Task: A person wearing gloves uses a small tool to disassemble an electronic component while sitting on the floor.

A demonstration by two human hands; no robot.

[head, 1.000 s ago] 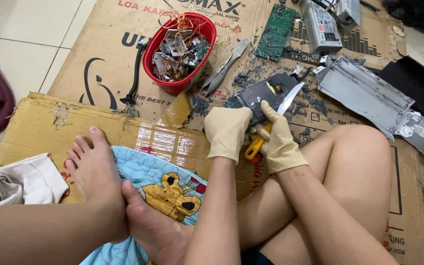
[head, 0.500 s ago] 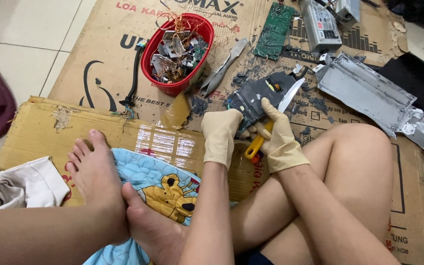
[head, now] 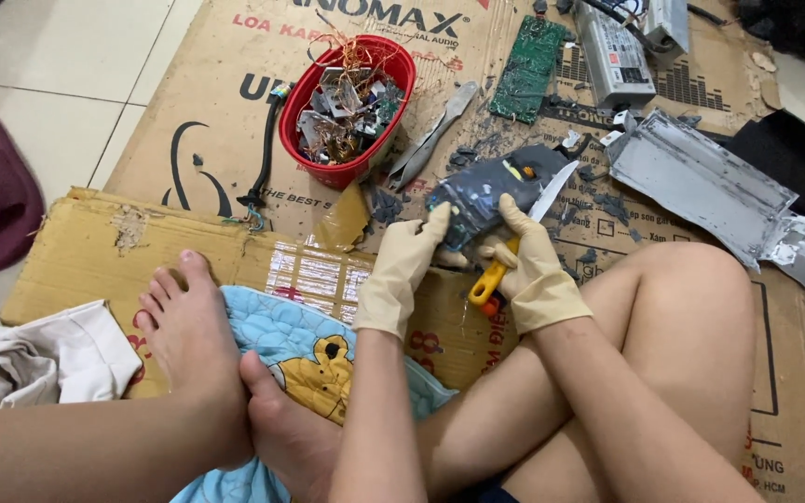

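We hold a knife (head: pixel 514 244) in our right hand (head: pixel 531 264), gloved fingers wrapped tight around its yellow handle, the blade slanting up and to the right past the glove. Our left hand (head: pixel 406 265), also gloved, grips the near left edge of a dark grey block (head: pixel 488 189), thumb pressed on its face. The block lies on the cardboard (head: pixel 188 112) directly above both hands, touching the left fingertips and lying against the knife blade. Grey chips are scattered on the cardboard around it.

Just left of the block lies a pair of metal shears (head: pixel 432 137), and beyond them a red bowl (head: pixel 401 70) full of metal scraps and copper wire. A black cable (head: pixel 265 158) runs down the bowl's left side. Above the block sit a green circuit board (head: pixel 531 67) and a silver metal box (head: pixel 611 56). To the right lies a long grey metal casing (head: pixel 701 182), close to our raised knee.

Open cardboard lies to the left of our left hand, toward our bare feet, which rest on a blue cloth (head: pixel 281 335). Tiled floor borders the cardboard at far left.
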